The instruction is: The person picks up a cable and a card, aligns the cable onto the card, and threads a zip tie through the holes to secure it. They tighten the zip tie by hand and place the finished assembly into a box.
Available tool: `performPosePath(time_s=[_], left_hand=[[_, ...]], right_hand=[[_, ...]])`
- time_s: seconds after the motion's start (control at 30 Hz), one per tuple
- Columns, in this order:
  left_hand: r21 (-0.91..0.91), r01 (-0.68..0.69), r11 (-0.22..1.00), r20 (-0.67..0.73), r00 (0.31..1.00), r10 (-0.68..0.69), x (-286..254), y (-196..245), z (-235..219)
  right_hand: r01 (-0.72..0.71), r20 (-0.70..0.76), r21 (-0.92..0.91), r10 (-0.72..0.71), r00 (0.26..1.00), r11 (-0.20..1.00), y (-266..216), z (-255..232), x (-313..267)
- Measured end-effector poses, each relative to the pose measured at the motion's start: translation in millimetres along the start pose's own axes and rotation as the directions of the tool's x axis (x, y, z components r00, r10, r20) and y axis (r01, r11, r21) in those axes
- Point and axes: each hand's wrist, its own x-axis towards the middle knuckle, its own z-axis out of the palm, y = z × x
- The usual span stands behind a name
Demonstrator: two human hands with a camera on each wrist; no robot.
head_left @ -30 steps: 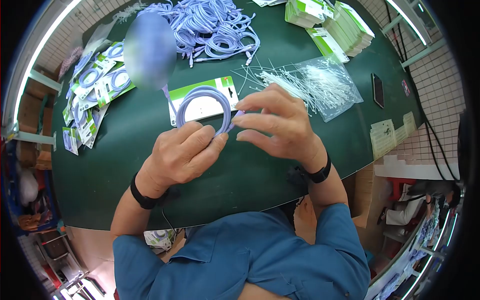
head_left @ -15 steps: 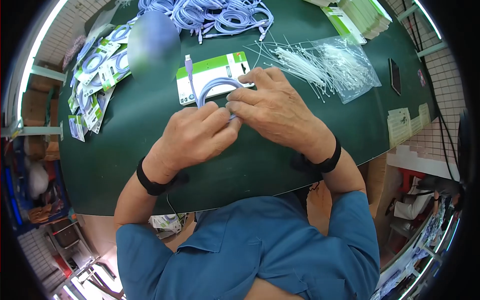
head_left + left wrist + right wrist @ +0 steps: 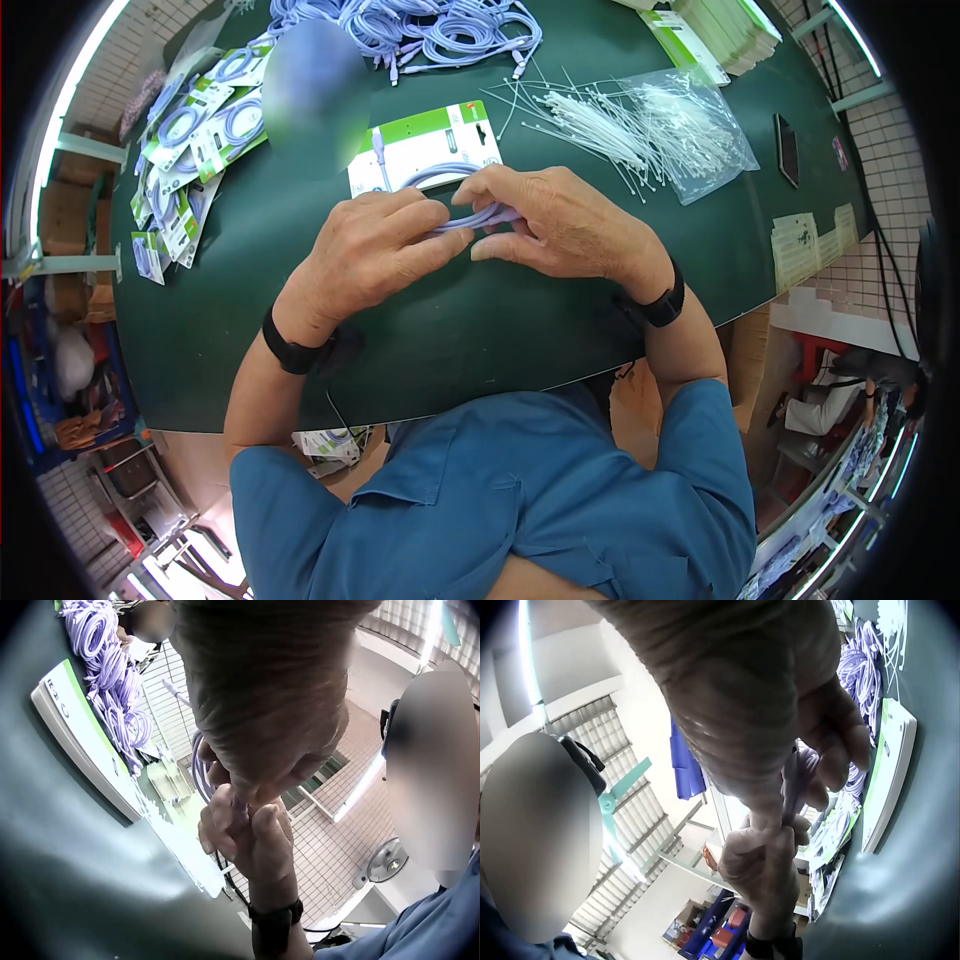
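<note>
1. Head view: a coiled lilac cable (image 3: 455, 200) is held just above the green table (image 3: 480, 330), in front of the person's chest, with its far loop lying over a green-and-white packaging card (image 3: 425, 145).
2. The left hand (image 3: 375, 250) grips the near part of the coil, fingers curled over it and pointing right.
3. The right hand (image 3: 560, 225) meets it from the other side, fingers and thumb pinching the same bundle of strands, so that the fingertips of both hands touch.
4. From the left wrist camera the cable (image 3: 201, 769) shows as a thin lilac loop beside the pinching fingers; from the right wrist camera a short lilac stretch (image 3: 799, 772) runs under the thumb.
5. Beyond the card lies a heap of loose lilac cables (image 3: 420, 30).
6. To the right of the card lies a clear bag of white cable ties (image 3: 660, 130), some spilling out.
7. At far left lies a spread of packaged cables (image 3: 190, 150).
8. A stack of green-and-white cards (image 3: 720, 30) sits at the far right, and a dark phone (image 3: 787, 150) lies near the table's right edge.
</note>
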Motion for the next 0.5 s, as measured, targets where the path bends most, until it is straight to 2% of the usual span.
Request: performPosePath(time_s=[0.17, 0.3, 0.4, 0.5], left_hand=[[0.025, -0.061, 0.998, 0.041, 0.997, 0.060, 2.9, 0.5, -2.6], [0.038, -0.085, 0.996, 0.066, 0.994, 0.082, 2.6, -5.0, -1.4], [0.030, -0.109, 0.994, 0.054, 0.993, 0.108, 2.0, -13.3, 4.9], [0.022, -0.118, 0.993, 0.065, 0.991, 0.116, 2.4, -19.0, 6.0]], right_hand=[[0.086, 0.050, 0.066, -0.090, 0.995, 0.994, 18.0, -2.7, -0.1], [0.149, -0.006, 0.009, -0.149, 0.989, 0.989, 17.1, -1.0, 2.2], [0.151, -0.017, -0.127, -0.155, 0.988, 0.980, 16.6, -0.1, 2.1], [0.159, -0.076, -0.146, -0.171, 0.982, 0.976, 19.3, 3.5, 3.2]])
